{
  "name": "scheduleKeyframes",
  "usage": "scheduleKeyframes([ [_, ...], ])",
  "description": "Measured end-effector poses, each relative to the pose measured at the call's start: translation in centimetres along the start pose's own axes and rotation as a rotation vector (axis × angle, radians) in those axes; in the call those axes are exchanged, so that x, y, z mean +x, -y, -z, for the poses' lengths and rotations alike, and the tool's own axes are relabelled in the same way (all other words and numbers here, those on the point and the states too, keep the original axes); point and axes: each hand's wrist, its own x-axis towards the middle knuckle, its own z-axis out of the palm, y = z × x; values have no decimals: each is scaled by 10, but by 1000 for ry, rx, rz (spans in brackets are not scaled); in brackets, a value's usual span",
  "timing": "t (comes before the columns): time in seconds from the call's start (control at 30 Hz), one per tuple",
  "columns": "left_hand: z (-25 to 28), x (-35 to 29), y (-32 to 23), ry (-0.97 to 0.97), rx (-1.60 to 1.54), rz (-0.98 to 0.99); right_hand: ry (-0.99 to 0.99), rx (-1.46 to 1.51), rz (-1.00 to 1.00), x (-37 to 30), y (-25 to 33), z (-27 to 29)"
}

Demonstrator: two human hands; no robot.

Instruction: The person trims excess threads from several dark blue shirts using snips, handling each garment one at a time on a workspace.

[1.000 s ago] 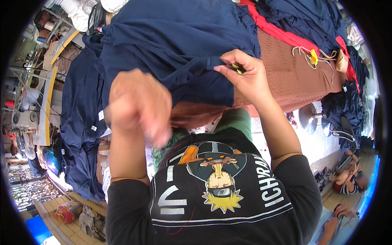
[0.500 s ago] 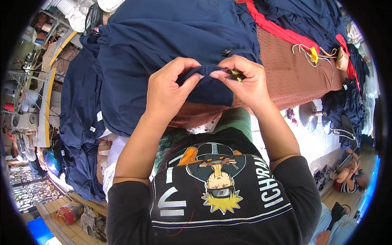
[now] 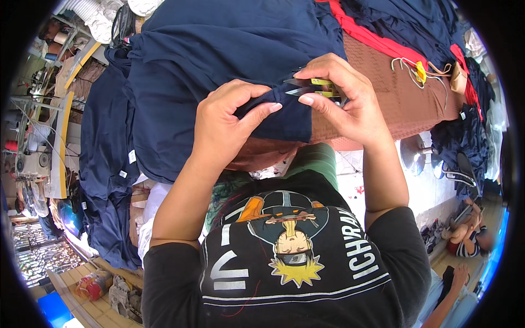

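Observation:
My left hand (image 3: 225,117) pinches the edge of a navy blue garment (image 3: 191,71) between thumb and fingers, raising a small fold. In my right hand (image 3: 358,106) is a pair of yellow thread snips (image 3: 321,82), gripped between thumb and fingers. The blades are apart and point left, close by the pinched fold; whether they touch the cloth I cannot tell. Most of the garment lies spread across the table, hanging over its left side.
A brown textured cover (image 3: 377,93) lies over the table. On it are a red fabric strip (image 3: 358,33), a yellow item with cords (image 3: 420,72) and more navy cloth (image 3: 404,24). Sewing machines (image 3: 35,164) stand at the left. Another person (image 3: 465,229) sits at the lower right.
My right hand has let go of the cloth and moved up and right. The snips, mostly hidden in it before, now show with blades toward the fold. My left hand keeps its pinch.

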Motion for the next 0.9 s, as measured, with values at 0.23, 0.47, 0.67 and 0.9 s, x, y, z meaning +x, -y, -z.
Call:
scheduleKeyframes([
  [0.23,2,4,-2,-8,217,-233,102,-176,148,12,3,8],
  [0.47,2,2,-1,-12,239,-249,145,-187,182,16,5,9],
  [0.67,1,1,1,-31,233,-195,119,-154,168,15,3,12],
  [0.9,1,-2,-12,-93,318,-437,-14,268,-129,-3,-14,-23],
])
